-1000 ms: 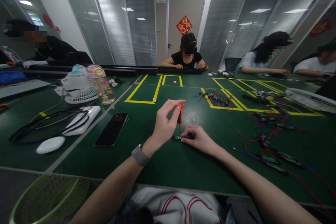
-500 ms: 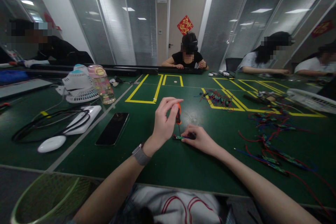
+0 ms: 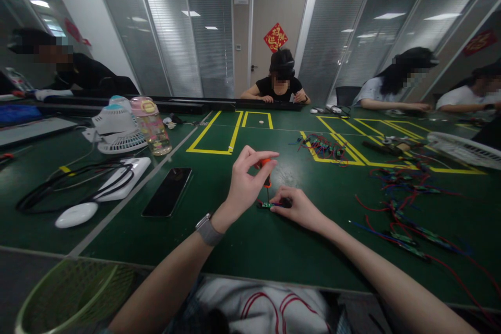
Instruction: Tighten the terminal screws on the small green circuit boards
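Note:
My left hand [image 3: 247,183] is closed around an upright screwdriver [image 3: 267,181] with an orange and black handle, thumb and fingers at its sides. The shaft points down, and its tip meets a small green circuit board [image 3: 267,205] on the table. My right hand [image 3: 300,210] pinches the right end of this board, where dark and red wires show. A black rounded part [image 3: 287,202] sits by the right fingers; I cannot make out what it is. Several similar boards with red and blue wires [image 3: 407,237] lie to the right.
A phone [image 3: 167,192], a white mouse [image 3: 77,215], coiled black cable [image 3: 37,195], a bottle [image 3: 153,130] and a white fan [image 3: 117,128] stand or lie left. More wired boards [image 3: 323,147] are piled ahead by yellow tape. A green basket [image 3: 29,292] is below the table edge. Other people sit around.
My left fingers have shifted slightly right around the screwdriver handle, with the index finger stretched further over it. My right hand and the board stay in place.

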`<state>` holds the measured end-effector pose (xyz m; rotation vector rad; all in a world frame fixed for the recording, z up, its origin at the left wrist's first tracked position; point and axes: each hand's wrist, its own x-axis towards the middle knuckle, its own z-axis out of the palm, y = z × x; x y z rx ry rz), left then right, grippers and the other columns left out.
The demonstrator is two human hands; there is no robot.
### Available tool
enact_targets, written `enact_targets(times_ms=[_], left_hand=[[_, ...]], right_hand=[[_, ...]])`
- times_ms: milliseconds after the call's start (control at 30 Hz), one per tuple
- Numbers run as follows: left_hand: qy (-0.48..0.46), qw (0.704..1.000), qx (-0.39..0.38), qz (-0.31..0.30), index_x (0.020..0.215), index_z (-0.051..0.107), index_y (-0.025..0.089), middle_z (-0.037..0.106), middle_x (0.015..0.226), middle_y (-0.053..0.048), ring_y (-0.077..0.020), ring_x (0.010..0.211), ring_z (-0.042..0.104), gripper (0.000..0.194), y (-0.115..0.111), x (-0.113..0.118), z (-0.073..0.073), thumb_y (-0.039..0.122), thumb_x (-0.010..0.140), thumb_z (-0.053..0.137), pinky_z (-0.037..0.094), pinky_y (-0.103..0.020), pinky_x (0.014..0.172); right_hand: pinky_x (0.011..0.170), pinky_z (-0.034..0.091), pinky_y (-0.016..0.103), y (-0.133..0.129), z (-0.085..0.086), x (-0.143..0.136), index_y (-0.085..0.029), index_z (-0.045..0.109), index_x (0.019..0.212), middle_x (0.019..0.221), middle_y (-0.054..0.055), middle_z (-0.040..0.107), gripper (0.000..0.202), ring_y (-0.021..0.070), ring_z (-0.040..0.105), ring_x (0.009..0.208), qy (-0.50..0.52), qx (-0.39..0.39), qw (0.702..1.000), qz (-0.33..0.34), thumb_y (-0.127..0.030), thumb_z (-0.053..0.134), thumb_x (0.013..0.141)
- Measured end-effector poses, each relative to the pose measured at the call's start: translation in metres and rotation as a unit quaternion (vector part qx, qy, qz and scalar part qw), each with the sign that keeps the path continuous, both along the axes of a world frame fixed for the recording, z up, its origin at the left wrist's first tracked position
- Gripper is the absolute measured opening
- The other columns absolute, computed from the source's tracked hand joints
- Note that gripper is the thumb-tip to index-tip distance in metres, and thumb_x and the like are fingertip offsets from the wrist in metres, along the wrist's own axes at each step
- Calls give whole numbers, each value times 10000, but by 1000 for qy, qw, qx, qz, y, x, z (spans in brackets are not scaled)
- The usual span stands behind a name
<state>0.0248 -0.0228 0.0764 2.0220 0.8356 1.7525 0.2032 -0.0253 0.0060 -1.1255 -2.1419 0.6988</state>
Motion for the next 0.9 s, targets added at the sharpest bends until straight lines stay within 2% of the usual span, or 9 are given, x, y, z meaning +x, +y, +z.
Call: enact_targets(times_ms=[167,333,500,800,900], left_hand=[[3,998,-22,-62,1113,671,243,586,1004,-59,-171,941,565,301,-2,1,0,175,943,432,490,-322,819],[-7,994,-33,-105,1189,619,243,612,1186,-70,-189,1112,567,310,-1,1,-1,169,953,431,466,-374,966],[-12,993,-44,-105,1198,608,216,646,1176,-94,-198,1101,596,292,0,2,-3,184,941,474,484,-394,963],[-7,993,-47,-112,1158,639,217,656,1071,-76,-184,987,628,269,-1,2,-1,181,910,539,518,-336,868],[-2,995,-39,-92,1116,661,211,640,1004,-65,-171,917,616,247,0,2,-1,175,886,578,516,-317,820]], right_hand=[[671,460,290,0,0,0,-170,712,765,770,32,634,25,168,585,724,0,2,1000,1,-172,712,740],[669,458,286,0,1,-1,-165,717,773,772,35,636,33,168,592,726,0,4,1000,-1,-169,707,742],[660,452,279,0,2,-1,-166,719,769,759,31,635,38,167,590,724,-9,6,1000,-5,-152,706,736],[665,454,281,0,3,-2,-169,717,758,759,30,634,34,164,582,715,-8,4,1000,-4,-150,716,730],[656,450,281,0,3,-2,-160,715,751,757,33,630,23,165,581,705,-6,0,1000,-6,-150,712,731]])
